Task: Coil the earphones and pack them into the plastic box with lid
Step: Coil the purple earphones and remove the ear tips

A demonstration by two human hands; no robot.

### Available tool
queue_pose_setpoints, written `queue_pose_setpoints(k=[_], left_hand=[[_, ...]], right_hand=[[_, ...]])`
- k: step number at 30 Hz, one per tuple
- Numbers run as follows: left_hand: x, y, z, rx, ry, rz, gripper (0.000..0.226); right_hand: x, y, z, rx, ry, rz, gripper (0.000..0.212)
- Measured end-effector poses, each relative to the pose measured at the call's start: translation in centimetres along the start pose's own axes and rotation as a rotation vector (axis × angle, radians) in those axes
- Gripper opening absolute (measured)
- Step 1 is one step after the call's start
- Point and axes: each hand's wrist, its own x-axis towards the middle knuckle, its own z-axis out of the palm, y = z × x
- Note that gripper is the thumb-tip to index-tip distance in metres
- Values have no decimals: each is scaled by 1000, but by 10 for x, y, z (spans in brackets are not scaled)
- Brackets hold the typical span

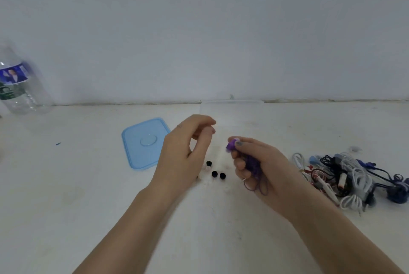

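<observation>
My right hand (pixel 263 167) grips a bundled purple earphone (pixel 252 164), its purple bud poking out above my fingers and thin cable loops hanging below. My left hand (pixel 183 154) hovers just left of it with fingers curled toward the thumb; whether it pinches anything is unclear. A clear plastic box (pixel 232 105) stands behind my hands near the wall, hard to make out. Its blue lid (pixel 143 143) lies flat on the table to the left. Three small black ear tips (pixel 218 173) lie on the table between my hands.
A tangled pile of white, black, blue and red earphones (pixel 349 180) lies at the right. A clear water bottle (pixel 20 83) stands at the far left by the wall. The white table (pixel 66 196) meets the wall behind.
</observation>
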Motion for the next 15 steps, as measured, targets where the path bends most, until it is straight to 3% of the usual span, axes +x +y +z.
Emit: queue_pose_setpoints(k=[3,6,10,15], left_hand=[[32,-1,-2,70,54,-76,15],[58,-9,0,224,-21,-235,28],[80,-24,6,311,-231,-473,36],[90,-33,10,249,-290,-505,16]], right_hand=[[8,-35,8,-144,53,-92,13],[36,-69,20,-280,107,-146,8],[90,-84,26,-399,207,-38,4],[128,-71,36,-546,276,119,4]])
